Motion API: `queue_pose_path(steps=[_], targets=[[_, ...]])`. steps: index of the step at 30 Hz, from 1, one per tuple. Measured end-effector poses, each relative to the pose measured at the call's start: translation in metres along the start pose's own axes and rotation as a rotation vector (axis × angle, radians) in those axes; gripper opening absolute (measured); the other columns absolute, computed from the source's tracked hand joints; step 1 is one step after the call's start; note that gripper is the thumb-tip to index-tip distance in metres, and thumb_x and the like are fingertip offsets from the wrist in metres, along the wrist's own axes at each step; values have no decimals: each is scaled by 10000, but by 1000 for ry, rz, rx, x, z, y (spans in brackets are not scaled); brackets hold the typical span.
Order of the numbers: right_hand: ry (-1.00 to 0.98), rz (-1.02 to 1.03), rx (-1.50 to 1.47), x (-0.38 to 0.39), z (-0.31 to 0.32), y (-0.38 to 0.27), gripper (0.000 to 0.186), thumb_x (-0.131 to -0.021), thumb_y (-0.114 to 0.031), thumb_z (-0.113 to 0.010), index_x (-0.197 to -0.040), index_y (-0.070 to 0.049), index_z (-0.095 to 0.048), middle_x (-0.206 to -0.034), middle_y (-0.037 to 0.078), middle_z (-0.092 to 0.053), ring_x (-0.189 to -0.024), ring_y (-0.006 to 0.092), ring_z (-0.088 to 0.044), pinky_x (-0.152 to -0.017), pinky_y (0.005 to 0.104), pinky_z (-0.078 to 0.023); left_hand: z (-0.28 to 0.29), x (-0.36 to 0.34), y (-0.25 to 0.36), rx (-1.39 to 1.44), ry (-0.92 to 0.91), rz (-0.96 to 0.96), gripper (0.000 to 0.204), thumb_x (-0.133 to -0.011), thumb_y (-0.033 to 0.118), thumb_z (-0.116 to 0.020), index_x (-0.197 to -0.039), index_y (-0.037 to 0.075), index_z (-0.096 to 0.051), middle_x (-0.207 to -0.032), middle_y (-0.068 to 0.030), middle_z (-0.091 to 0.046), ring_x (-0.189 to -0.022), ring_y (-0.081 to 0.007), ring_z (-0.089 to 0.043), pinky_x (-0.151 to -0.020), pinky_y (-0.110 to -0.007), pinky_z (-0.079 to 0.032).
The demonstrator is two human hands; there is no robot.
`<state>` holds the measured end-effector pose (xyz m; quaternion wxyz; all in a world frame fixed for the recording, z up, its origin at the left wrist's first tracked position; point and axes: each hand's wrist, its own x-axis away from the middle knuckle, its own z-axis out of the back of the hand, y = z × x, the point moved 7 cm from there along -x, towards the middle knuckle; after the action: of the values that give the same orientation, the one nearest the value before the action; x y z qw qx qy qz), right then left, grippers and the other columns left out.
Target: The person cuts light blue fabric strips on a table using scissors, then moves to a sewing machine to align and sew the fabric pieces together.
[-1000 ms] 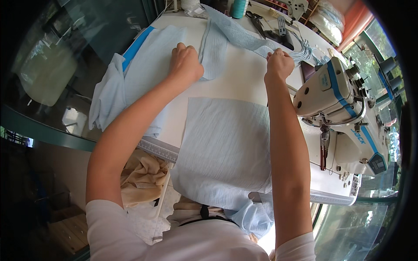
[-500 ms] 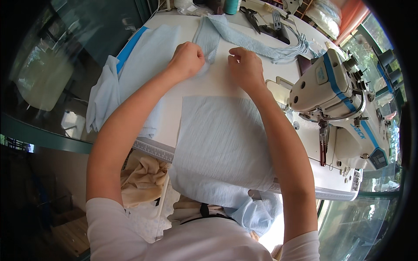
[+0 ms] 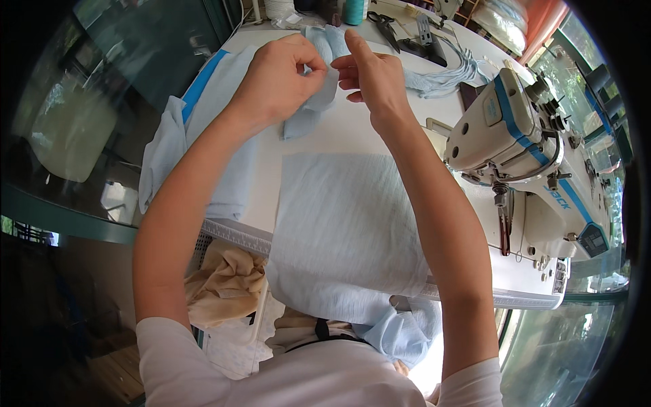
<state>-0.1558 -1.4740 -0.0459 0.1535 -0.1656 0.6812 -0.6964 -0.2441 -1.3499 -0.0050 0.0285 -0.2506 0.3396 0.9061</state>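
My left hand point(image 3: 281, 78) is raised over the table's far middle, thumb and fingers pinched on a light blue fabric strip point(image 3: 303, 124). Part of the strip hangs below that hand, and more of it runs behind both hands. Just to the right, my right hand point(image 3: 380, 78) has its thumb and fingers apart, close to the strip's edge with nothing visible in its grasp. Nearer to me, a light blue fabric panel point(image 3: 346, 224) lies flat and drapes over the table's front edge toward my lap.
A sewing machine point(image 3: 519, 136) stands at the right. Folded light blue cloth point(image 3: 227, 136) lies at the left. Gathered thin strips point(image 3: 444, 81), black scissors point(image 3: 384, 28) and a teal thread cone point(image 3: 354, 12) are at the back. Beige cloth point(image 3: 227, 281) sits below the table edge.
Both hands have risen, and the right hand's fingers have spread from a closed pose. The strip has been lifted and drawn left, with an end now hanging under my left hand.
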Motion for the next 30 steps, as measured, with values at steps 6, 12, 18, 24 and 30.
queue_pose_path(steps=[6,12,18,24,30], targets=[[-176,-329,-263,8,-18,36,488,-865,-342,-683,-994,125,-628,-947,212,-650,-824,244,-643,-695,345,-538,-7,31,27,-8,62,-73,52,-834,22,-657,-863,-20,-646,-925,-20,-593,-742,-116,-538,-691,-244,-454],[-106,86,-528,13,-9,-42,205,-914,-80,-605,-1031,88,-615,-967,141,-662,-870,205,-641,-774,340,-521,6,60,58,56,264,0,122,-835,62,-711,-829,-25,-625,-924,-82,-605,-802,-181,-583,-702,-295,-485],[-154,148,-609,159,53,-37,245,-1004,-183,-495,-1117,22,-569,-895,117,-690,-835,146,-664,-767,273,-530,-58,124,32,-431,19,-100,264,-878,80,-665,-1120,-8,-606,-1214,-150,-579,-1137,-285,-539,-977,-391,-422],[-27,-243,-456,309,81,104,240,-1012,-116,-530,-1221,-6,-493,-928,-16,-602,-763,28,-500,-685,201,-414,-68,92,-39,-607,-98,-10,392,-968,246,-548,-1301,44,-587,-1387,-161,-511,-1293,-326,-455,-1090,-429,-333],[16,-269,-385,335,77,140,97,-1006,-128,-555,-1035,-35,-551,-781,-67,-503,-692,13,-386,-608,192,-336,-74,72,38,-350,-18,-239,183,-885,134,-661,-977,-22,-686,-1087,-129,-650,-1061,-286,-583,-950,-401,-413]])
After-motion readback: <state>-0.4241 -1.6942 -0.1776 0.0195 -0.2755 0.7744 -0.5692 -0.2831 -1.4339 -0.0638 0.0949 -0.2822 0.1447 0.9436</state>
